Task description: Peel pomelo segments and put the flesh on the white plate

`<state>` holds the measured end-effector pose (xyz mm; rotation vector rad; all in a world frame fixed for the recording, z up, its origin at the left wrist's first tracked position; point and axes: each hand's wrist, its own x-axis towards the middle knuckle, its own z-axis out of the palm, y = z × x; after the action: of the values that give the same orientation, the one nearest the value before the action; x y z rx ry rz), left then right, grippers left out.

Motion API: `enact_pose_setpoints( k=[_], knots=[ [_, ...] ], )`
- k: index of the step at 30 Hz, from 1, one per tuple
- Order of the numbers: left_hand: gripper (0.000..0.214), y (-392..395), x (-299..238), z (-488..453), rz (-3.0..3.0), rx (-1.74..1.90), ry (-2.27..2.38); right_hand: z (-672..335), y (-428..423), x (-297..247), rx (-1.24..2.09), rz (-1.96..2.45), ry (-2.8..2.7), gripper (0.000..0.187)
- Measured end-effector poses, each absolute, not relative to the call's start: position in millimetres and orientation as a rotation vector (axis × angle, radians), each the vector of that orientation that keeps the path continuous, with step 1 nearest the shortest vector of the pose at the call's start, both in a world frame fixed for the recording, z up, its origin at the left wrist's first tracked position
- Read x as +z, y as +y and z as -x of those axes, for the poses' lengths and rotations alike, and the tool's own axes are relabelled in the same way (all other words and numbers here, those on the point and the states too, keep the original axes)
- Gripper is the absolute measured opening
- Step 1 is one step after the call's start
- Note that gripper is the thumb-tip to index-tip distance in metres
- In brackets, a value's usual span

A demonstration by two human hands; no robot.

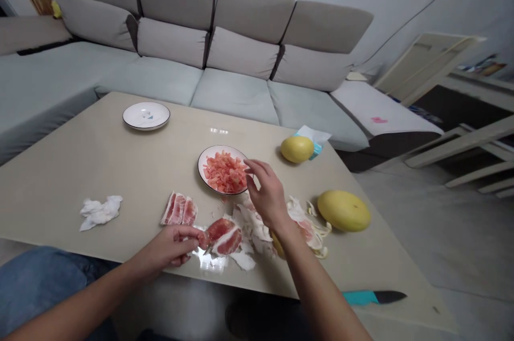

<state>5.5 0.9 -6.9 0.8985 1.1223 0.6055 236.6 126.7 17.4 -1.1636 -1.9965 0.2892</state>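
Note:
My left hand pinches a small piece of red pomelo flesh between thumb and forefinger. Just right of it lies a partly peeled chunk of pomelo, its white membrane partly on. Behind that hand, several pomelo segments sit together. My right hand hovers at the right rim of a white plate, thumb and fingers apart, with nothing visible in them. Loose red pomelo flesh is heaped on this plate. White membrane scraps are piled beneath my right hand and forearm.
Two whole yellow pomelos rest at the table's right side, one by a tissue pack. A knife with a teal handle lies near the front right edge. Crumpled tissue and another plate are leftward. A sofa stands behind.

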Motion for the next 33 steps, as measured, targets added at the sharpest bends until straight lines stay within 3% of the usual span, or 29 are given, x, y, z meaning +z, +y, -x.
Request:
enact_pose_setpoints(
  k=[5, 8, 16, 26, 33],
  knots=[
    [0.034, -1.9, -5.4, -5.9, -0.87, 0.679, 1.094, -220.5, 42.1, 21.8, 0.582, 1.067, -2.024, 0.016],
    [0.037, -4.8, -5.3, -9.6, -0.857, 0.687, 1.166, -204.8, 6.0, 6.2, 0.812, 1.028, -1.985, 0.015],
    [0.035, -6.5, -3.6, -19.0, -1.044, 0.695, 1.232, -197.9, -3.4, -20.2, 0.819, 1.038, -1.949, 0.016],
    [0.023, -6.4, -13.5, -16.5, -1.384, 0.697, 1.334, -200.8, -0.9, -21.1, 1.109, 1.141, -1.745, 0.008],
    [0.024, -5.6, -11.3, -14.9, -1.323, 0.693, 1.296, -199.9, -5.5, -21.2, 0.942, 1.065, -1.816, 0.012]
  ],
)
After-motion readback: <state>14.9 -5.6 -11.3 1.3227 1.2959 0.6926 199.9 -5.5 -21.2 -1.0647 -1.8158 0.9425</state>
